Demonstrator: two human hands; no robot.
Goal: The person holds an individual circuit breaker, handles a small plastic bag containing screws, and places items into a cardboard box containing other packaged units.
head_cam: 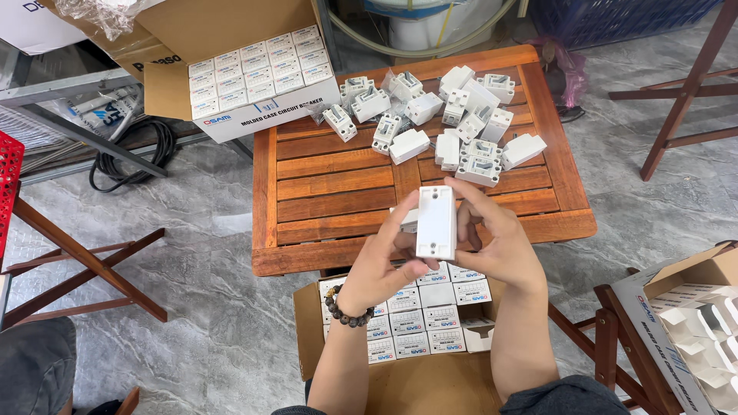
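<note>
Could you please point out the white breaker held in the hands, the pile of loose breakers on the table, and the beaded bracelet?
White breaker (pixel 436 221), head view: middle of its flat back.
Pile of loose breakers (pixel 469 146), head view: a unit mid-pile.
Beaded bracelet (pixel 347 315), head view: beads on the left wrist.

Loose white breaker units on the wooden slatted table (pixel 338 184): about twenty in one heap (pixel 453 115); exact count unclear where they overlap.
White breaker unit in hand: one (pixel 436 221), between left hand (pixel 380 265) and right hand (pixel 496 242).
Open cartons of small white boxes: three, namely the carton on the table corner (pixel 254 77), the carton below the hands (pixel 419 319), and the carton at lower right (pixel 684 330).
Small boxes in the table carton: about twenty-four tops showing.
Bead bracelet (pixel 350 315): one.
Coiled black cable (pixel 134 157): one.
</note>
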